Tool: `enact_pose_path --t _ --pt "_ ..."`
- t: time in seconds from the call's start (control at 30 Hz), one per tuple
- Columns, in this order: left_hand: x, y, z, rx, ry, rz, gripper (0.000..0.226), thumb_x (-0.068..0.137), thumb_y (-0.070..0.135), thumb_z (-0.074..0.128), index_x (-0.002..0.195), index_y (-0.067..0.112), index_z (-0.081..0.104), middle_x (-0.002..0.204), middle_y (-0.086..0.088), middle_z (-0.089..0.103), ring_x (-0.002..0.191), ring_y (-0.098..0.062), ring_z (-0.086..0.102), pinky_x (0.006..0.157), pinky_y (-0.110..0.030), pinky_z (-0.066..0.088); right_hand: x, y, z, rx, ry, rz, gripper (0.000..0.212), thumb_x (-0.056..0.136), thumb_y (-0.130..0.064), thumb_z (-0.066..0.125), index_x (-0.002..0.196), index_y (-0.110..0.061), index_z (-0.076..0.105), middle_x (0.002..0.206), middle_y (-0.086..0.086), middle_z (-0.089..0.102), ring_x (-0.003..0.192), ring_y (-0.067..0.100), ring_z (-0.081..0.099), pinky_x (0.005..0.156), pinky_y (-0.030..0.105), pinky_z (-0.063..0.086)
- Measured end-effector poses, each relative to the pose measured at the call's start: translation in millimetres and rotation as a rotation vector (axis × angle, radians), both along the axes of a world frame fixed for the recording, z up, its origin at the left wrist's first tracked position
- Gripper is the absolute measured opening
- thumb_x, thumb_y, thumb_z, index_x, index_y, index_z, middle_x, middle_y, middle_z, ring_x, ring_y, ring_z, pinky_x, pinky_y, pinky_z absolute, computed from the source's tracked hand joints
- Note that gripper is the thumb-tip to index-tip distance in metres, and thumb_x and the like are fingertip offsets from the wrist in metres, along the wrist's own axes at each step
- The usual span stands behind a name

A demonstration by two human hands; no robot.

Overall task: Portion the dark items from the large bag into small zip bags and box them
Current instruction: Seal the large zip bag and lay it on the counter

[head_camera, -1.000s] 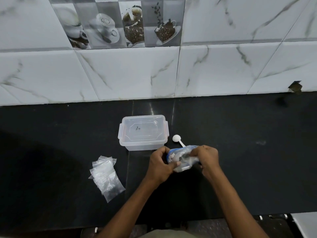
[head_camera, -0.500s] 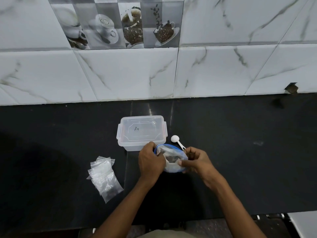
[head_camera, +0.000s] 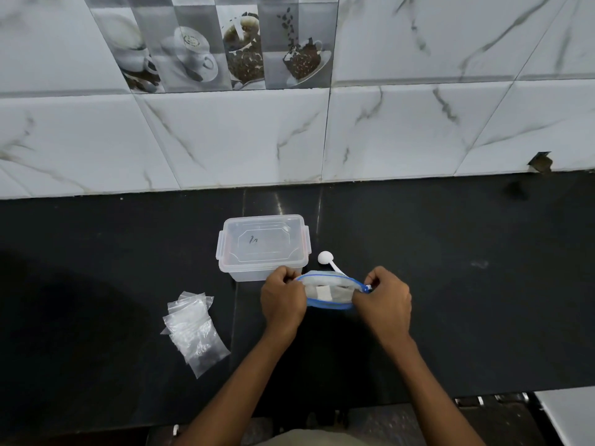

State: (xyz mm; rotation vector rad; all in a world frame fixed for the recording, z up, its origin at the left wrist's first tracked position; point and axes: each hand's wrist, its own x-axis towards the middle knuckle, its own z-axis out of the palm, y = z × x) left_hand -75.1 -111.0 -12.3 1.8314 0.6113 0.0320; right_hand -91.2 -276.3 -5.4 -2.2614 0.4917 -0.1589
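The large clear bag [head_camera: 328, 292] with a blue zip rim stands on the black counter, its mouth spread open towards me. My left hand [head_camera: 283, 297] pinches the rim's left end. My right hand [head_camera: 383, 297] pinches the right end at the blue slider. A white label shows inside the bag; its dark contents are barely visible. A pile of small clear zip bags [head_camera: 193, 329] lies to the left. The clear plastic box [head_camera: 262, 246], lid on, sits just behind my left hand.
A white measuring spoon [head_camera: 326, 260] lies on the counter [head_camera: 483, 284] between the box and the large bag, its handle partly hidden by the bag. White marble tiles form the wall behind. The counter's front edge runs below my forearms.
The bag was bunched between my hands; now its mouth is pulled wide open. My right hand has moved right to the slider end, my left hand holds the left end.
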Motion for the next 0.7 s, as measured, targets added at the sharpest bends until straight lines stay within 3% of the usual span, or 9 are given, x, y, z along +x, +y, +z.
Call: enact_pose_path --t 0.1,0.2,0.37,0.47,0.53,0.57,0.63,0.7 --pt "0 1 -7 -0.128 -0.030 -0.169 0.023 0.081 -0.003 0.049 0.081 0.012 0.066 0.087 -0.006 0.070 0.078 -0.021 0.065 0.067 -0.031 0.053 1 -5 -3 0.079 -0.016 0.124 0.016 0.067 -0.017 0.068 0.069 -0.022 0.053 0.075 -0.001 0.061 0.064 0.016 0.057 0.056 0.033 0.048" --pt "-4 -3 -7 -0.217 -0.047 -0.279 0.028 0.088 -0.004 0.053 0.096 0.018 0.069 0.105 -0.007 0.071 0.095 -0.022 0.070 0.080 -0.031 0.059 1 -5 -4 0.051 -0.034 0.211 0.017 0.068 -0.019 0.068 0.075 -0.025 0.054 0.080 -0.003 0.061 0.072 0.014 0.059 0.061 0.031 0.051" --pt "-8 0 0 -0.350 -0.005 -0.493 0.047 0.088 -0.010 0.054 0.122 0.021 0.065 0.127 -0.003 0.066 0.113 -0.015 0.065 0.094 -0.031 0.058 -2 -20 -5 -0.014 -0.144 0.037 0.023 0.067 0.000 0.060 0.072 -0.022 0.054 0.078 -0.001 0.059 0.070 0.015 0.058 0.057 0.030 0.048" --pt "-9 8 1 -0.782 0.129 -0.564 0.059 0.079 0.001 0.055 0.136 0.015 0.056 0.134 -0.005 0.063 0.122 -0.024 0.061 0.107 -0.048 0.048 -4 -23 -7 0.024 -0.206 0.021 0.033 0.066 0.010 0.057 0.079 -0.020 0.059 0.084 -0.001 0.061 0.076 0.014 0.059 0.063 0.026 0.050" --pt "-9 11 1 -1.178 0.164 -0.392 0.061 0.077 0.012 0.057 0.137 0.007 0.055 0.135 -0.016 0.063 0.124 -0.034 0.057 0.111 -0.054 0.041 -4 -26 -9 0.048 -0.289 0.073 0.042 0.066 0.017 0.056 0.088 -0.018 0.067 0.090 -0.002 0.064 0.082 0.012 0.062 0.069 0.021 0.051" --pt "-6 12 -1 -1.268 0.180 -0.277 0.055 0.082 0.018 0.056 0.134 0.004 0.057 0.132 -0.020 0.062 0.122 -0.035 0.057 0.107 -0.053 0.044 -4 -29 -9 0.068 -0.329 0.099 0.046 0.066 0.019 0.057 0.093 -0.016 0.069 0.093 -0.003 0.065 0.086 0.011 0.064 0.072 0.020 0.052" --pt "1 11 -4 -1.154 0.270 -0.158 0.037 0.094 0.025 0.052 0.124 0.006 0.063 0.121 -0.018 0.066 0.110 -0.031 0.062 0.087 -0.048 0.053 -4 -33 -10 0.105 -0.371 0.143 0.049 0.068 0.022 0.059 0.099 -0.014 0.072 0.098 -0.005 0.068 0.091 0.010 0.067 0.076 0.022 0.055" --pt "3 6 -6 -0.899 0.377 -0.248 0.022 0.097 0.022 0.055 0.111 0.009 0.067 0.102 -0.010 0.070 0.090 -0.023 0.065 0.072 -0.039 0.055 -4 -35 -9 0.119 -0.382 0.174 0.053 0.068 0.023 0.061 0.104 -0.014 0.072 0.101 -0.006 0.070 0.094 0.010 0.068 0.078 0.025 0.056"
